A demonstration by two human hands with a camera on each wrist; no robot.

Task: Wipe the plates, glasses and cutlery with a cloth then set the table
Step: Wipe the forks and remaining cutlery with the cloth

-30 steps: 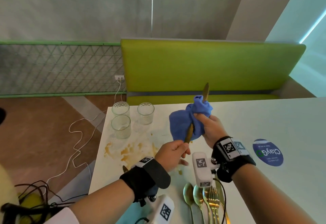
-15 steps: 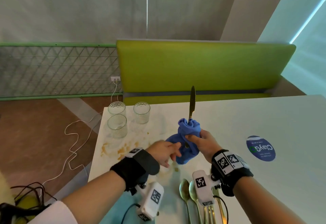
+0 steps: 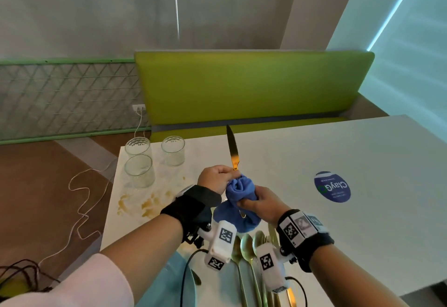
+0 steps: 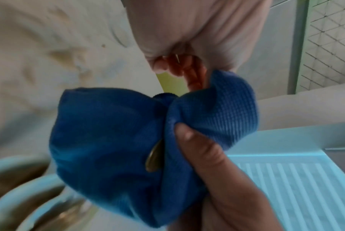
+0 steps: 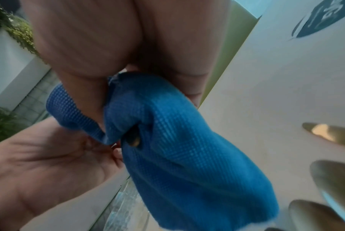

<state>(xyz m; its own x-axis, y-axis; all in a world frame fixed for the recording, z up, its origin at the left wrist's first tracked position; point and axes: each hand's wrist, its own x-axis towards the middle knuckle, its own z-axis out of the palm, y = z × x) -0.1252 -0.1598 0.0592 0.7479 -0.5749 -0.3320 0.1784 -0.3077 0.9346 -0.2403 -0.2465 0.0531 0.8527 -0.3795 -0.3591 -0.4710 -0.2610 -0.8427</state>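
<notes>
Blue cloth (image 3: 240, 194) clamped in right hand (image 3: 260, 203), wrapping gold knife (image 3: 232, 148); left hand (image 3: 215, 178) pinches knife.

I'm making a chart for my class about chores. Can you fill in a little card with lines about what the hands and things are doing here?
Job: wiping a gold knife
Left hand: pinches the knife just above the cloth
Right hand: grips the blue cloth bunched round the handle
Knife: blade points up
Glasses: three, at the table's far left corner
Waiting cutlery: gold spoons and a fork, near edge
Table: white, with yellowish smears by the glasses
</notes>
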